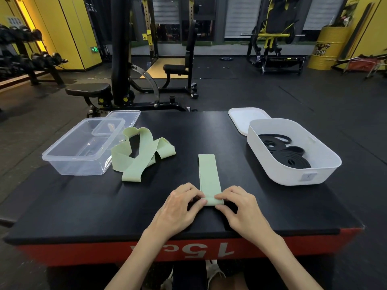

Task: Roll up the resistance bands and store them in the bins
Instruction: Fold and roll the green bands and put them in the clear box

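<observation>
Evidently, my left hand [178, 210] and right hand [240, 210] pinched the green band [208, 174], to roll it toward twelve o'clock.

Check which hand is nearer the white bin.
Right. The right hand pinches the rolled end of the green resistance band, left of the white bin; the left hand pinches its other side, farther away.
</observation>
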Available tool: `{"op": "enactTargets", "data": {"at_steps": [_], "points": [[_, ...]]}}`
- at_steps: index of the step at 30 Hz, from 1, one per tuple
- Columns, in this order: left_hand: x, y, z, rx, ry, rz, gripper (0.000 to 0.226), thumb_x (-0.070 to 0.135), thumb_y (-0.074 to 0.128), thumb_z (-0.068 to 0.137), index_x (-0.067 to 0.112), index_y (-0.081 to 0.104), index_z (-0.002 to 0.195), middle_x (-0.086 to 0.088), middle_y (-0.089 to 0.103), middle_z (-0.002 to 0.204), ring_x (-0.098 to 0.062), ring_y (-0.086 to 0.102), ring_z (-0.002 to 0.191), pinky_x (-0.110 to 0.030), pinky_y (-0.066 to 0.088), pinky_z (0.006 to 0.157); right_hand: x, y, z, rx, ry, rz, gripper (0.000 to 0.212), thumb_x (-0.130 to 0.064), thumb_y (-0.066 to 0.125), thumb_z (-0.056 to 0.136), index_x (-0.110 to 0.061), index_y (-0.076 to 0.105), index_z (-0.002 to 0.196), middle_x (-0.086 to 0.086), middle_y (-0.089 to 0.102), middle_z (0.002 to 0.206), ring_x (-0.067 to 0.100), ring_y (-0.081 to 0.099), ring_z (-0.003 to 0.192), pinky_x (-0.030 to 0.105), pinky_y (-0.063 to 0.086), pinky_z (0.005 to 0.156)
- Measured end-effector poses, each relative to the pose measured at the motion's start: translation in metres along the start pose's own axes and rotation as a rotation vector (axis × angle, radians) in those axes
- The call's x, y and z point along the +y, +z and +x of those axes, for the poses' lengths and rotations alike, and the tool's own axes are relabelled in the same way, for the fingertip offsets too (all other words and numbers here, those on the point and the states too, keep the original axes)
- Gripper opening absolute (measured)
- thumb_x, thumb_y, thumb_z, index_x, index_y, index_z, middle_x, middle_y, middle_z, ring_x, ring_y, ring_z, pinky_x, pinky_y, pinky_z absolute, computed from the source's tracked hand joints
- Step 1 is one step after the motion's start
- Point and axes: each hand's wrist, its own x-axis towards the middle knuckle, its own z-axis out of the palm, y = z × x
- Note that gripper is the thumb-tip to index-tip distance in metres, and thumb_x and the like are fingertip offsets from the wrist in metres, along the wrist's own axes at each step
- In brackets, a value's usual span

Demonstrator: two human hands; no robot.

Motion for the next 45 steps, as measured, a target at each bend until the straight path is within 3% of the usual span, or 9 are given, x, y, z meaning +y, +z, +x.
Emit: {"op": "enactTargets", "data": {"at_steps": [3, 11, 18, 24, 29, 34, 38, 45], "points": [[0.0026, -0.0032, -0.0005, -0.038, 0.039, 0.0, 0.023, 0.041, 0.059, 0.089, 0.024, 0.061, 0.104, 0.016, 0.052, 0.098, -0.002, 0.051, 0.083, -0.017, 0.045, 0.077, 0.0007, 0.0017, 0.0005, 0.021, 0.001, -0.007, 0.018, -0.022, 0.068, 0.081, -0.016, 0.074, 0.097, -0.011, 0.059, 0.085, 0.005, 0.056, 0.082, 0.017, 0.045, 0.074], [-0.0006, -0.0023, -0.0005, -0.057, 0.042, 0.021, 0.013, 0.023, 0.064, 0.09, 0.021, 0.062, 0.103, 0.018, 0.054, 0.096, 0.006, 0.048, 0.083, -0.011, 0.04, 0.078, -0.0016, 0.0011, -0.0005, 0.019, -0.018, -0.007, 0.018, -0.017, 0.067, 0.084, -0.013, 0.073, 0.1, -0.009, 0.056, 0.085, 0.006, 0.054, 0.081, 0.014, 0.043, 0.073], [-0.0012, -0.0018, -0.0026, -0.059, 0.058, 0.024, 0.027, 0.04, 0.051, 0.092, 0.019, 0.065, 0.102, 0.011, 0.059, 0.092, 0.007, 0.045, 0.081, -0.011, 0.039, 0.078, -0.0046, -0.0018, -0.0041, 0.009, -0.05, -0.018, 0.015, -0.015, 0.065, 0.086, -0.01, 0.073, 0.097, -0.008, 0.055, 0.084, 0.007, 0.054, 0.079, 0.014, 0.043, 0.071], [-0.0024, -0.0014, -0.002, -0.038, 0.078, 0.024, 0.023, 0.039, 0.052, 0.093, 0.021, 0.065, 0.099, 0.014, 0.058, 0.095, 0.004, 0.047, 0.085, -0.014, 0.04, 0.08, -0.0058, -0.002, -0.0023, 0.004, -0.03, -0.01, 0.015, -0.021, 0.064, 0.087, -0.014, 0.074, 0.096, -0.008, 0.053, 0.087, 0.008, 0.053, 0.084, 0.013, 0.042, 0.074], [-0.0027, -0.0003, -0.0011, -0.029, 0.06, -0.005, 0.026, 0.04, 0.051, 0.094, 0.019, 0.066, 0.099, 0.013, 0.055, 0.097, 0.002, 0.051, 0.084, -0.021, 0.047, 0.078, -0.008, -0.0025, -0.0042, -0.033, -0.015, 0.005, 0.022, -0.026, 0.063, 0.087, -0.017, 0.067, 0.107, -0.01, 0.053, 0.092, 0.006, 0.052, 0.09, 0.013, 0.041, 0.079], [-0.0033, 0.0009, -0.0013, -0.026, 0.029, -0.006, 0.029, 0.045, 0.049, 0.093, 0.023, 0.066, 0.097, 0.015, 0.055, 0.096, 0.001, 0.051, 0.084, -0.022, 0.047, 0.078, -0.0028, -0.0018, -0.0031, -0.03, -0.014, 0.002, 0.02, -0.025, 0.071, 0.082, -0.017, 0.07, 0.1, -0.013, 0.056, 0.093, 0.005, 0.054, 0.089, 0.013, 0.043, 0.079], [-0.0017, -0.0005, -0.0015, -0.047, 0.046, -0.006, 0.027, 0.046, 0.054, 0.092, 0.023, 0.063, 0.103, 0.016, 0.054, 0.1, -0.002, 0.052, 0.087, -0.021, 0.047, 0.079, -0.0014, -0.0002, -0.0014, -0.02, -0.016, 0.006, 0.02, -0.024, 0.068, 0.082, -0.015, 0.073, 0.099, -0.013, 0.057, 0.09, 0.002, 0.055, 0.086, 0.008, 0.04, 0.079], [0.0002, -0.0025, -0.0012, -0.049, 0.069, -0.005, 0.019, 0.038, 0.059, 0.088, 0.023, 0.062, 0.099, 0.015, 0.055, 0.095, -0.002, 0.051, 0.078, -0.014, 0.042, 0.073, 0.0006, -0.0002, -0.0003, -0.014, -0.025, 0.024, 0.021, -0.026, 0.065, 0.085, -0.014, 0.074, 0.1, -0.009, 0.059, 0.09, 0.005, 0.057, 0.086, 0.018, 0.046, 0.076]]}}
